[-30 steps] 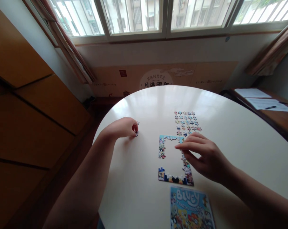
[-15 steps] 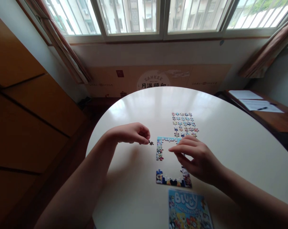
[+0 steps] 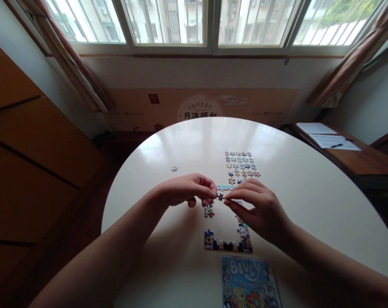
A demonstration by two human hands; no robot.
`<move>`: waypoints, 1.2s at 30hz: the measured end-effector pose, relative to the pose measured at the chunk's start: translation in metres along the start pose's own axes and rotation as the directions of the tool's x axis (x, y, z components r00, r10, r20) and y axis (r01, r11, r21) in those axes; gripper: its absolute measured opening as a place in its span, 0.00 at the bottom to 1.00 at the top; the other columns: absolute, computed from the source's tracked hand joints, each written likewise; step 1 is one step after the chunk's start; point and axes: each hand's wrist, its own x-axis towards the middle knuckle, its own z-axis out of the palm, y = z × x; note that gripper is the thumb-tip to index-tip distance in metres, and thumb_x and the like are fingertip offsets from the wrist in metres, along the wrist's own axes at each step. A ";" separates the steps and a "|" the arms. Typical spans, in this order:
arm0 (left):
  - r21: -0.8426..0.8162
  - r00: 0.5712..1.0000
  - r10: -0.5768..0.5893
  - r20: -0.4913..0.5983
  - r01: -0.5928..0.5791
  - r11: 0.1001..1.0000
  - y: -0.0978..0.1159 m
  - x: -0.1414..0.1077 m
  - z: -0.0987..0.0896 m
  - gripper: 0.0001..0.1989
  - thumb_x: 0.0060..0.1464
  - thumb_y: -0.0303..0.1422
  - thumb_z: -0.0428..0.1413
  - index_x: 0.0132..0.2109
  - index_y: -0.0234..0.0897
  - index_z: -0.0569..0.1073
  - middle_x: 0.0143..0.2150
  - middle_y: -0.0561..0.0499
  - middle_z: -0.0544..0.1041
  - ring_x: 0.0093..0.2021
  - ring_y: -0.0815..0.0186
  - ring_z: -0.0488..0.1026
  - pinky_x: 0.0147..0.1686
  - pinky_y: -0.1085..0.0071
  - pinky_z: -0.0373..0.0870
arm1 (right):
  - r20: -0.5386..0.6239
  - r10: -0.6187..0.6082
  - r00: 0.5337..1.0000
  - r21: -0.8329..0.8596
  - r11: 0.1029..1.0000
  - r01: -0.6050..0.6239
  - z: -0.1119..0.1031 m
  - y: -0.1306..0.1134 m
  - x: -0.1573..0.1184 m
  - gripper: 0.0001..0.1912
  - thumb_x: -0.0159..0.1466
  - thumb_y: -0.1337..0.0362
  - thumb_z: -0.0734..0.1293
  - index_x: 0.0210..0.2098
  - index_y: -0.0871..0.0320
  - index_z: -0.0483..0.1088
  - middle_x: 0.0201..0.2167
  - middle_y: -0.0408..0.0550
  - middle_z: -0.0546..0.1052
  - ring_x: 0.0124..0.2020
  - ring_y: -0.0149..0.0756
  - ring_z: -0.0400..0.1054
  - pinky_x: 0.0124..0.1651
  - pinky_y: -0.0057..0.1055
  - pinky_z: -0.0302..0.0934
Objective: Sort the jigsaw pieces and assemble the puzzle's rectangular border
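Note:
A small dark puzzle piece [image 3: 220,196] is pinched between the fingertips of my left hand [image 3: 196,189] and my right hand [image 3: 256,203], above the upper part of a puzzle frame [image 3: 227,246]. The frame's border pieces lie joined on the white table, with bare tabletop inside and a gap low on the left side. Both hands partly cover its upper edge and sides. Behind my right hand, loose pieces [image 3: 240,166] are laid out in rows. One single piece [image 3: 174,169] lies apart, beyond my left hand.
The round white table [image 3: 283,171] carries a blue Bluey box [image 3: 250,282] at its near side, below the puzzle frame. To the right, a brown side table [image 3: 370,162] holds papers [image 3: 336,142] and a pen. A printed cardboard panel [image 3: 129,100] stands beneath the window.
My left hand has moved right with the piece, bringing it to my right fingertips, which now touch it too. The single piece beyond my left hand has come into sight. The view has shifted slightly.

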 end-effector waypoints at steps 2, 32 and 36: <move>0.012 1.000 -0.003 0.007 0.003 1.000 -0.001 0.000 0.000 0.12 0.49 0.40 0.64 0.33 0.36 0.73 0.27 0.54 0.72 0.26 0.72 0.64 0.21 0.75 0.48 | 0.005 -0.001 1.000 -0.002 1.000 0.001 0.000 0.001 -0.001 0.03 0.66 0.66 0.70 0.38 0.53 0.77 0.32 0.44 0.81 0.34 0.38 0.72 0.40 0.38 0.65; 0.274 0.999 -0.050 0.013 0.044 0.961 0.000 -0.001 -0.002 0.09 0.51 0.38 0.61 0.35 0.37 0.79 0.30 0.51 0.76 0.29 0.69 0.67 0.21 0.75 0.53 | 0.102 -0.040 0.994 -0.009 0.999 0.041 0.000 -0.002 -0.001 0.03 0.66 0.66 0.71 0.36 0.52 0.78 0.31 0.43 0.81 0.33 0.38 0.70 0.40 0.39 0.64; 0.356 0.996 -0.066 -0.060 0.083 0.931 0.004 -0.006 -0.003 0.11 0.52 0.41 0.61 0.36 0.37 0.80 0.30 0.50 0.77 0.28 0.68 0.67 0.21 0.74 0.53 | 0.148 -0.027 0.989 -0.009 1.000 0.028 0.001 -0.002 -0.002 0.03 0.66 0.65 0.70 0.36 0.52 0.78 0.31 0.43 0.81 0.34 0.37 0.70 0.41 0.39 0.63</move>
